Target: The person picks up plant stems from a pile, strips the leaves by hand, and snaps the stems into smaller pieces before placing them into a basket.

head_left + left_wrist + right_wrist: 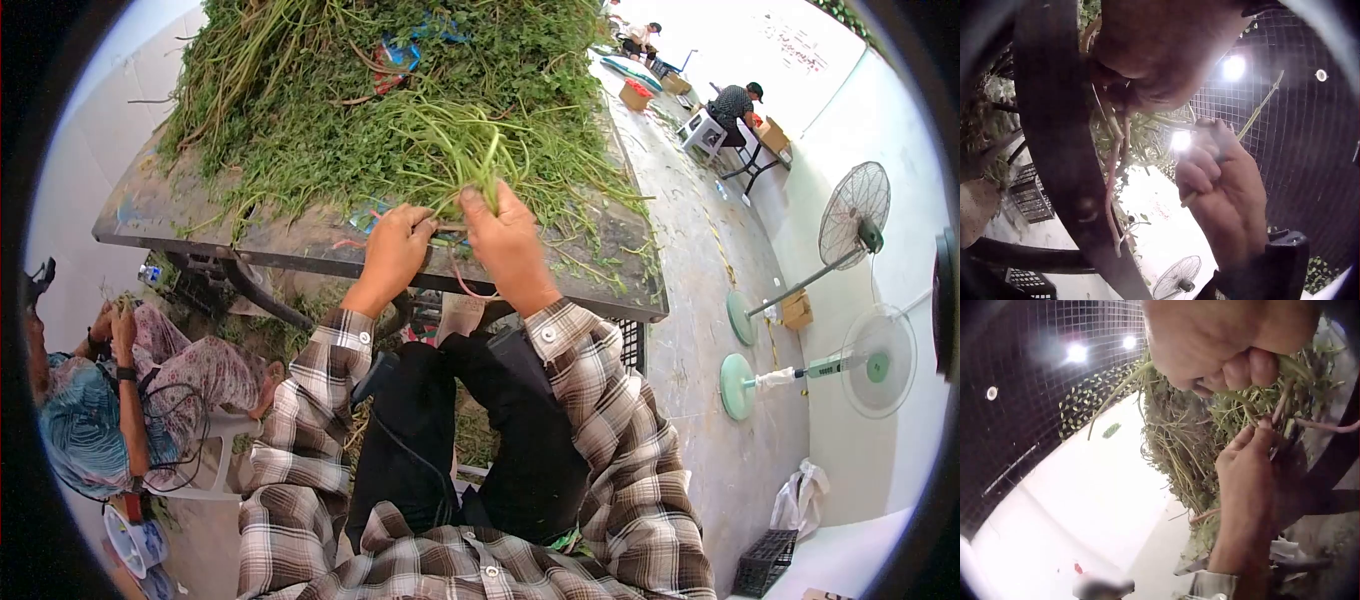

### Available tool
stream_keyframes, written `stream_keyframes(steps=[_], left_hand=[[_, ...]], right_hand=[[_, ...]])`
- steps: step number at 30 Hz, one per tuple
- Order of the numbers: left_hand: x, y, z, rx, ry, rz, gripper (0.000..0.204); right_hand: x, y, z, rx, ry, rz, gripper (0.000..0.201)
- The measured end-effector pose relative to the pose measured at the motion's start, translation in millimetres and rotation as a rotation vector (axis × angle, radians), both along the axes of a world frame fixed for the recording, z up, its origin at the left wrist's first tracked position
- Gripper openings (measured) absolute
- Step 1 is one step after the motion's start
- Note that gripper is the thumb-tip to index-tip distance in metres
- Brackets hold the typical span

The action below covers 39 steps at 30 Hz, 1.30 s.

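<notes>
Over the near edge of the table my right hand (510, 245) grips a bunch of green stems (485, 160), its fingers curled round them. One loose stem (1113, 397) sticks out of that fist in the right wrist view. My left hand (395, 250) is just beside it, thumb and fingertips pinching thin stem ends at the base of the bunch. A pinkish stem (1112, 187) hangs below the left fingers in the left wrist view. Behind both hands a large heap of leafy green plants (330, 110) covers most of the tabletop (200, 235).
Blue and red plastic scraps (400, 60) lie in the heap. At the left sits a person (120, 400) with hands raised. Two fans (855, 215) stand on the right, and another person (735, 108) sits far back. Black crates (765, 562) are on the floor.
</notes>
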<state>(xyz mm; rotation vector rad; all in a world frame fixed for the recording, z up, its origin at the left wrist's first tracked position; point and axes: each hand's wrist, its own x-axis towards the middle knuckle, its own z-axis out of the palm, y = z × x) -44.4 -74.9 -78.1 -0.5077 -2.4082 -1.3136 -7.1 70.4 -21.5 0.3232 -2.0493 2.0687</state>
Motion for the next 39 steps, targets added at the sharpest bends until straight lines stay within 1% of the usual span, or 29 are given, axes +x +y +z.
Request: stream_keyframes(steps=[1, 2, 4, 6, 7, 9, 10, 11, 12, 13, 14, 15, 16, 18, 20, 22, 23, 25, 27, 31, 33, 34, 35, 36, 37, 38, 39], left_hand=[[-1, 0, 0, -0.001, 0.001, -0.001, 0.017], [-2, 1, 1, 0.03, -0.042, 0.009, 0.018], [-10, 0, -3, 0.061, -0.084, 0.019, 0.019], [-20, -2, -9, 0.187, -0.177, -0.056, 0.021], [-21, -3, -9, 0.186, -0.174, -0.057, 0.021], [-22, -4, -7, 0.433, -0.242, -0.196, 0.023], [-21, -5, -4, 0.433, -0.24, -0.197, 0.023], [-20, -5, -1, 0.367, -0.288, -0.171, 0.023], [-19, -5, 1, 0.3, -0.337, -0.144, 0.024], [-18, -5, 1, 0.301, -0.335, -0.142, 0.024], [-16, -4, -1, 0.307, -0.278, -0.139, 0.022], [-12, -5, -1, 0.313, -0.223, -0.137, 0.02], [-10, -6, 0, 0.314, -0.224, -0.133, 0.02], [-7, -8, 5, 0.273, -0.232, -0.128, 0.021], [-11, -5, -3, 0.297, -0.202, -0.139, 0.021], [-12, -3, -6, 0.32, -0.174, -0.144, 0.022], [-12, -3, -8, 0.297, -0.157, -0.139, 0.023], [-9, -3, -10, 0.27, -0.144, -0.131, 0.024], [-6, -2, -10, 0.196, -0.107, -0.109, 0.023], [2, 1, -10, 0.149, -0.107, -0.064, 0.022], [3, 3, -9, 0.092, -0.04, -0.054, 0.027], [4, 5, -8, 0.093, -0.04, -0.054, 0.027], [6, 5, -7, 0.034, -0.013, -0.027, 0.025], [8, 6, -3, -0.025, 0.013, 0.001, 0.024], [10, 7, 1, -0.023, 0.011, 0.003, 0.024], [12, 8, 5, -0.081, 0.013, 0.016, 0.023], [14, 10, 8, -0.139, 0.015, 0.027, 0.021]], right_hand=[[2, -2, 0, 0.135, 0.052, -0.042, 0.022], [4, -5, 0, 0.134, 0.053, -0.043, 0.022], [6, -11, -2, 0.308, 0.253, -0.071, 0.021], [8, -14, -4, 0.347, 0.283, -0.042, 0.02], [9, -15, -5, 0.388, 0.312, -0.014, 0.02], [9, -17, -7, 0.395, 0.29, -0.026, 0.02], [9, -17, -7, 0.403, 0.265, -0.038, 0.02], [4, -13, -10, 0.404, 0.267, -0.038, 0.02], [-3, -6, -14, 0.332, 0.195, -0.091, 0.018], [-8, -1, -13, 0.26, 0.124, -0.141, 0.016], [-12, 5, -13, 0.26, 0.123, -0.136, 0.016], [-13, 11, -11, -0.076, -0.064, -0.131, 0.015], [-13, 16, -10, -0.411, -0.251, -0.125, 0.014], [-9, 24, -11, -0.433, -0.273, -0.122, 0.014], [-5, 29, -12, -0.449, -0.294, -0.123, 0.013], [-4, 30, -15, -0.399, -0.315, 0.008, 0.013], [-5, 30, -16, -0.398, -0.316, 0.009, 0.013], [-6, 26, -15, -0.381, -0.38, 0.098, 0.012], [-7, 19, -15, -0.388, -0.367, 0.125, 0.011], [-10, 10, -13, -0.391, -0.364, 0.19, 0.01], [-10, 7, -13, -0.397, -0.381, 0.19, 0.011], [-11, 6, -13, -0.401, -0.397, 0.194, 0.012], [-12, 5, -13, -0.4, -0.397, 0.194, 0.012], [-13, 4, -12, -0.356, -0.363, 0.137, 0.013], [-13, 2, -12, -0.311, -0.33, 0.082, 0.015], [-13, 0, -12, -0.31, -0.332, 0.083, 0.015], [-13, -1, -11, -0.253, -0.311, 0.087, 0.017]])
